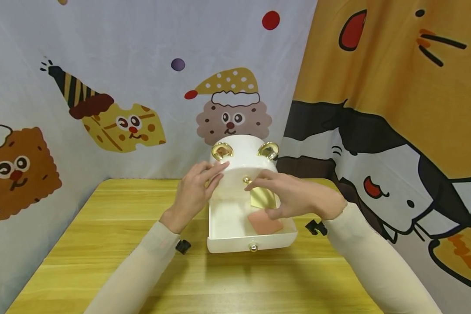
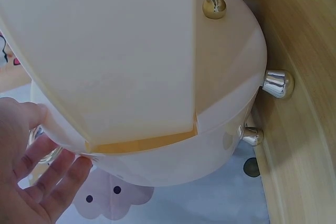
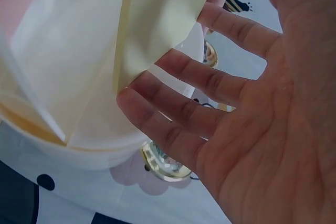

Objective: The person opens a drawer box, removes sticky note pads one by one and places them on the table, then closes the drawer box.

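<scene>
A white round-bodied box point(image 1: 243, 152) with gold ear-shaped trims stands on the table, its drawer point(image 1: 220, 222) pulled out toward me. At the box's upper left edge, my left hand point(image 1: 194, 189) rests with its fingers extended against the shell, as the left wrist view also shows. My right hand point(image 1: 294, 194) is over the drawer and holds a yellow sticky note pad point(image 3: 157, 24) by its edges, between thumb and fingers. Below that hand, a pink sticky note pad point(image 1: 264, 222) lies in the drawer, partly covered by the thumb.
Gold knobs point(image 1: 253, 247) sit on the drawer front and on the box face above. Metallic feet point(image 2: 278, 84) raise the box from the wooden table point(image 1: 133, 218). A cartoon-printed cloth point(image 1: 141, 43) hangs behind and along the sides. Black clips point(image 1: 183, 247) show near both wrists.
</scene>
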### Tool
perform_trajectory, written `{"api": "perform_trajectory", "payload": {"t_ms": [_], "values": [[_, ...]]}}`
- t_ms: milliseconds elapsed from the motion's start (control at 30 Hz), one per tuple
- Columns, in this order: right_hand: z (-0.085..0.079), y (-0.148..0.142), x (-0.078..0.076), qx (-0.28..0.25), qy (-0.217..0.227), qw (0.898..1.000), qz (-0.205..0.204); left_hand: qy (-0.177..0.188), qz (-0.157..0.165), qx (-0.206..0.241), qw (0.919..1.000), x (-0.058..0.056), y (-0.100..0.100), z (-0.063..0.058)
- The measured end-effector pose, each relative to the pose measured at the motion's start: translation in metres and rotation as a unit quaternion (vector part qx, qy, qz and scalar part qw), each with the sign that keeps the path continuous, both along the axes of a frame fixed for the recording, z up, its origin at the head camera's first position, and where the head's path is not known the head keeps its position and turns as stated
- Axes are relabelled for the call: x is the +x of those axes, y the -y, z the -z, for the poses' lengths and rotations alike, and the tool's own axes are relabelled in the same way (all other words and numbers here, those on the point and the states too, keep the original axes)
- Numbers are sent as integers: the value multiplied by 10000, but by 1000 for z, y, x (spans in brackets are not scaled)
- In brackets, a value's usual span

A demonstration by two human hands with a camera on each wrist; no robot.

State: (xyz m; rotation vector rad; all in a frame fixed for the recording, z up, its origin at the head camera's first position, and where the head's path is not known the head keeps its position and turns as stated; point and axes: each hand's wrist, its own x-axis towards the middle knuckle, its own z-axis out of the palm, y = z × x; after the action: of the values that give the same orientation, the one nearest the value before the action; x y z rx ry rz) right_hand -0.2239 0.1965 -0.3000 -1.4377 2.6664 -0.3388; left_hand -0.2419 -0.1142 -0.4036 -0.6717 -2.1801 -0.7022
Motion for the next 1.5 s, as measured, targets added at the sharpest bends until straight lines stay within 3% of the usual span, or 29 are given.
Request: {"api": "perform_trajectory", "payload": {"t_ms": [533, 1267, 1500], "values": [[5, -26, -4, 0, -95, 9989, 468, 169, -42, -4, 9998, 2, -1, -2], [18, -60, -9, -292, -19, 9964, 796, -158, 28, 34, 9999, -1, 0, 1], [18, -68, -10, -378, 55, 9950, 924, -26, 41, 22, 10000, 1, 0, 0]]}}
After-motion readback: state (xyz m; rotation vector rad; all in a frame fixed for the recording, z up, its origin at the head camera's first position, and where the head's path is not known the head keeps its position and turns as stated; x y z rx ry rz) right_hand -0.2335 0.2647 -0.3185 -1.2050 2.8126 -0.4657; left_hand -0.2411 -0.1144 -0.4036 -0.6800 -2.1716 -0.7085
